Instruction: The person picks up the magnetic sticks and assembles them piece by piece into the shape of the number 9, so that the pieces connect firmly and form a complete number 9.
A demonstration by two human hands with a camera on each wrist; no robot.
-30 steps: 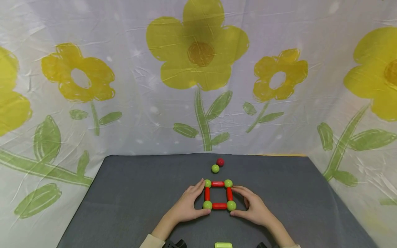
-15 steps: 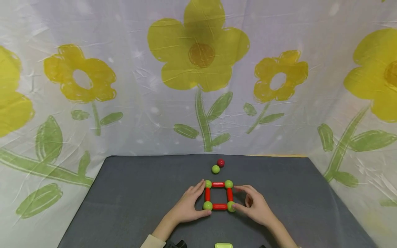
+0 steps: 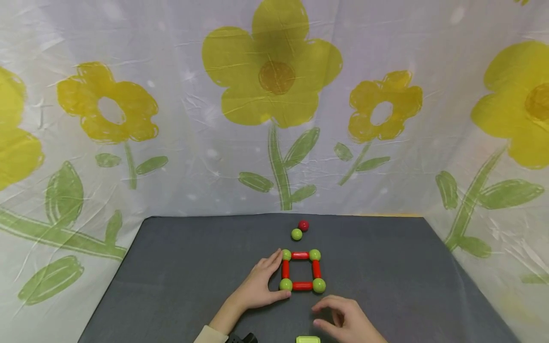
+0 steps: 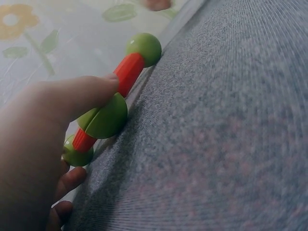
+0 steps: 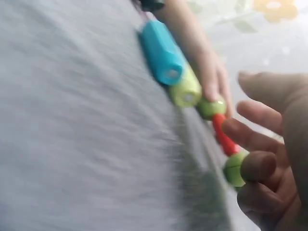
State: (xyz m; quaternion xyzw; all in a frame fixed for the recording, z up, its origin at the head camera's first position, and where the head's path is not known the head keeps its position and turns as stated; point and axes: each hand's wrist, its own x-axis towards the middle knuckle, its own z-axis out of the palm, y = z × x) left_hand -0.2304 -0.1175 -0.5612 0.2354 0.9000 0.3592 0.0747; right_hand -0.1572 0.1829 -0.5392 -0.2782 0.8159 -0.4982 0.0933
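A toy square [image 3: 302, 286] of red building rods joined by green balls lies flat on the dark table. My left hand [image 3: 257, 286] holds its left side, fingertips at the far left ball and thumb at the near left ball [image 4: 108, 118]. My right hand [image 3: 345, 319] is off the square, nearer to me, with bent fingers and nothing between them. A yellow-green rod [image 3: 308, 339] lies at the bottom edge of the head view. Beside it in the right wrist view is a blue rod [image 5: 161, 53].
Beyond the square, a loose green ball [image 3: 297, 234] and a red ball [image 3: 303, 225] sit close together. A dark cloth [image 3: 193, 247] covers the table. A curtain [image 3: 184, 166] printed with yellow flowers stands behind and along both sides.
My right hand has left the square's right side and moved toward me, near the yellow-green rod. My left hand and the square have stayed in place.
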